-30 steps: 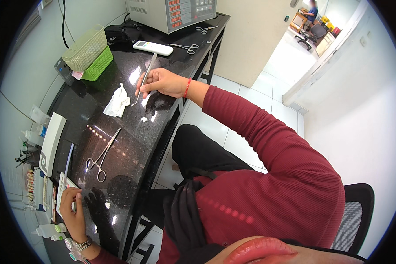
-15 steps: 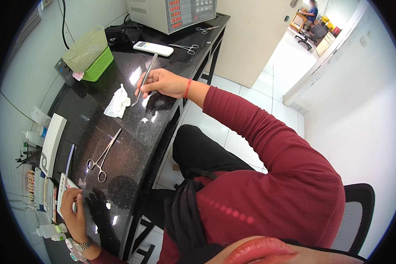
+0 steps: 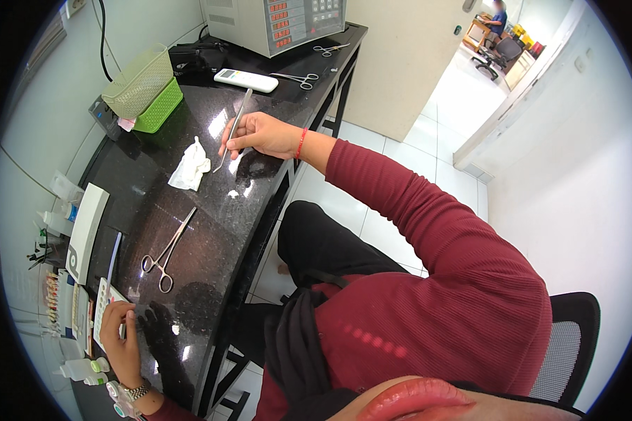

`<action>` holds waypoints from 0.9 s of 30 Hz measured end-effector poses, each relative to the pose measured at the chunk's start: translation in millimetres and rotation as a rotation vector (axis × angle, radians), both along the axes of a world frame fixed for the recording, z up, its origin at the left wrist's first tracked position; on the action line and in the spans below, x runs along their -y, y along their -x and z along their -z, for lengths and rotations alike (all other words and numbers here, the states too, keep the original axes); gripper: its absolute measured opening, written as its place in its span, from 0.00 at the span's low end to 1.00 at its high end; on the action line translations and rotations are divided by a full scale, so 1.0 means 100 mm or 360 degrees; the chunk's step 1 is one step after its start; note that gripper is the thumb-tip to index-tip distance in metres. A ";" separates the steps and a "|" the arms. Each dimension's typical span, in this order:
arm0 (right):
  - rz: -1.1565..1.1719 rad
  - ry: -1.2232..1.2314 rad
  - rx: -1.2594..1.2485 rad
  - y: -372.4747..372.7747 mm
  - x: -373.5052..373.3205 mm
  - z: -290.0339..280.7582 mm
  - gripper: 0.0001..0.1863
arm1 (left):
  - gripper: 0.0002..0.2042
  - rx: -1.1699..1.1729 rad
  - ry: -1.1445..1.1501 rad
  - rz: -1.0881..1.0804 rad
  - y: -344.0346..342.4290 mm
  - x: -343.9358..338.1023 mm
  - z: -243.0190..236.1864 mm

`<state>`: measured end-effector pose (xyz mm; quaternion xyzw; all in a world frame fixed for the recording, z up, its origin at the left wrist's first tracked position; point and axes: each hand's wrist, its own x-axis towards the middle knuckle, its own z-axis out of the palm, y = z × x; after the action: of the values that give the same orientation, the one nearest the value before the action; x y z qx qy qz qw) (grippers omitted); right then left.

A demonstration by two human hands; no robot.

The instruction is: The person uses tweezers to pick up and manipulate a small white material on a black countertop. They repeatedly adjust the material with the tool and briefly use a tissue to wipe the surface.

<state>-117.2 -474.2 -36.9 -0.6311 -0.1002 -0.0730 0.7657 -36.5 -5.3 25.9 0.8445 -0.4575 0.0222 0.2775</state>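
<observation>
My right hand [image 3: 260, 137] is closed on a slim metal instrument [image 3: 242, 105], held upright-angled with its bent tip low over the glossy black counter [image 3: 140, 189]. Beside that tip lies a crumpled white cloth or tissue [image 3: 189, 167]. Scissor-handled metal forceps [image 3: 166, 249] rest farther toward me. My left hand [image 3: 121, 337], a metal watch on its wrist, rests at the left with loosely bent fingers apart, touching or beside a white panel with small round markings [image 3: 105, 305], partly hidden by the fingers.
Stacked baskets [image 3: 154, 105], a white remote [image 3: 246, 80], two more scissor-like tools [image 3: 303, 81] and a grey machine [image 3: 274, 24] occupy the back. Small bottles [image 3: 77, 368] and trays line the left wall. A person [image 3: 495, 21] is beyond the doorway at upper right.
The whole view has shifted slightly, and a row of reddish reflections beside the forceps has faded since the earliest frame. Both hands keep the same pose.
</observation>
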 end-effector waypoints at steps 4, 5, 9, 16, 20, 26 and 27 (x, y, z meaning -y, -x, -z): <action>0.0000 -0.0010 -0.0010 0.01 -0.01 -0.01 0.06 | 0.05 -0.0016 0.0044 -0.0031 0.03 0.02 0.01; 0.0000 -0.0007 -0.0010 0.01 -0.01 -0.01 0.07 | 0.05 -0.0027 0.0048 -0.0041 0.03 0.02 0.01; -0.0010 0.0001 -0.0003 0.01 -0.01 -0.01 0.07 | 0.05 0.0001 0.0045 -0.0019 0.03 0.02 -0.01; 0.0003 -0.0006 -0.0023 0.00 0.00 -0.01 0.07 | 0.05 -0.0038 0.0010 -0.0038 0.03 0.01 -0.02; -0.0003 0.0003 -0.0020 0.00 0.00 -0.01 0.07 | 0.05 -0.0057 -0.0001 -0.0052 0.03 0.01 -0.02; -0.0006 -0.0009 -0.0011 -0.01 0.00 0.01 0.07 | 0.05 -0.0059 -0.0007 -0.0052 0.03 0.00 -0.02; -0.0010 -0.0007 -0.0014 -0.01 0.00 0.01 0.07 | 0.05 -0.0058 -0.0007 -0.0053 0.03 0.00 -0.02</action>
<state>-116.4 -474.4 -37.6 -0.6294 -0.0986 -0.0680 0.7678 -39.5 -5.7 28.3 0.8529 -0.4383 0.0105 0.2834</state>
